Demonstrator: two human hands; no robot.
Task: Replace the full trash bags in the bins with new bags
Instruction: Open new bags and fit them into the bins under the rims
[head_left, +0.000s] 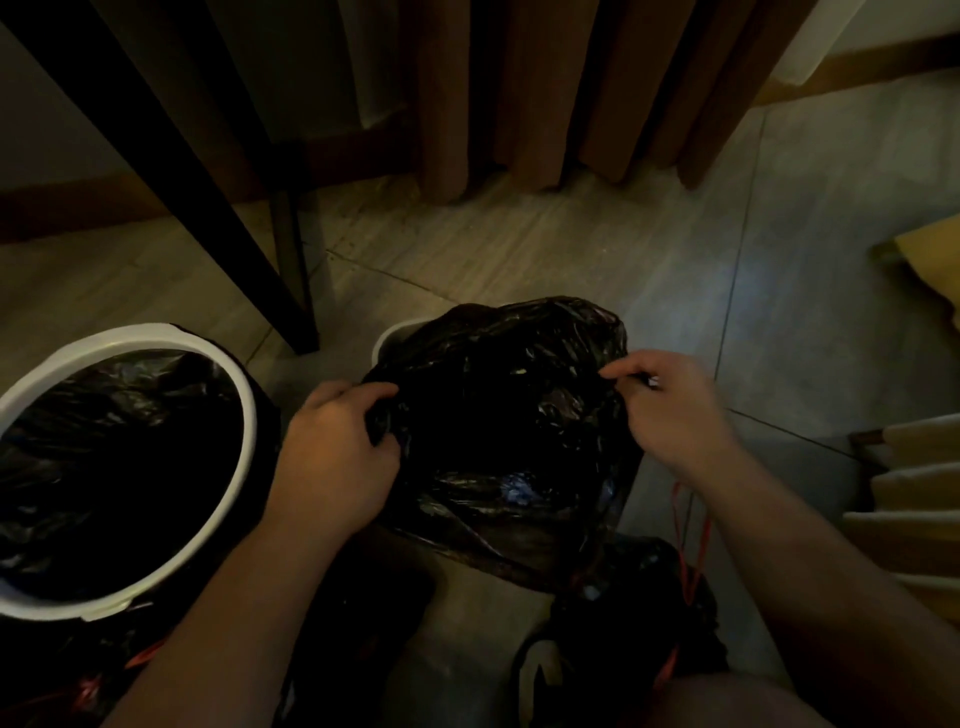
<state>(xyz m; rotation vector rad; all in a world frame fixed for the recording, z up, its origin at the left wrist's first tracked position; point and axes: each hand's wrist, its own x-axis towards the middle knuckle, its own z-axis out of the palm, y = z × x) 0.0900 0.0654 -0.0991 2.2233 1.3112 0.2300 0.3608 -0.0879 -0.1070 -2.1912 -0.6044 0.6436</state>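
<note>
A black trash bag (498, 415) is draped over a small white bin (397, 335) in the middle of the floor; only a sliver of the bin's rim shows. My left hand (337, 441) grips the bag's left edge. My right hand (670, 405) pinches its right edge. On the left stands a larger white-rimmed bin (244, 415) lined with a black bag (114, 467). A tied black bag with a red drawstring (639, 623) lies on the floor at the lower right.
A dark table leg (291, 270) stands just behind the bins. Brown curtains (545, 104) hang at the back. Stacked cardboard (914, 519) lies at the right edge. Another black bag with red ties (104, 686) sits at the lower left. Tiled floor (779, 312) is bare to the right.
</note>
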